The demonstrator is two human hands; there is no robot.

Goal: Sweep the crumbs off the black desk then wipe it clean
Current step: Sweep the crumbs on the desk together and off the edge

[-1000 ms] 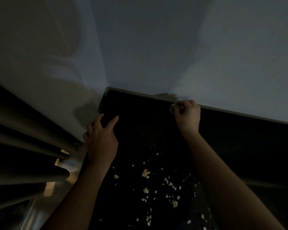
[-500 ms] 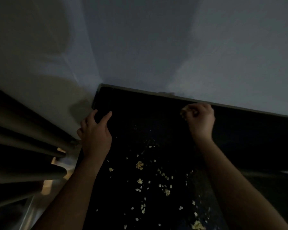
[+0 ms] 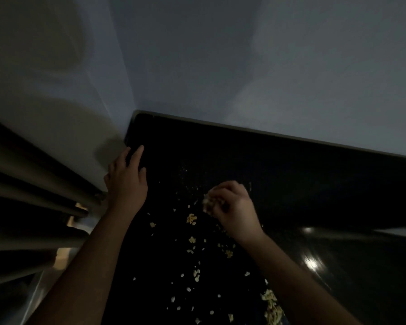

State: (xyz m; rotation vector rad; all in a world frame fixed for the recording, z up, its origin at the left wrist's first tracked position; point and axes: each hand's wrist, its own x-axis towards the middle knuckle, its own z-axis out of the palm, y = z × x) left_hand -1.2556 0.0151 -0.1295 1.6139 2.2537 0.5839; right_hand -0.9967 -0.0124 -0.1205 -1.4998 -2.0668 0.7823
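Though sparse, crumb trail (image 3: 191, 218) far-to-near across desk (image 3: 291, 172)

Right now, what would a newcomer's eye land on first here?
The pale crumbs scattered over the black desk, mostly between the two forearms, with a denser heap nearest the person. Next, the right hand at mid-desk, fingers curled round a pale clump too blurred to identify. The left hand rests with fingers straight by the far left corner.
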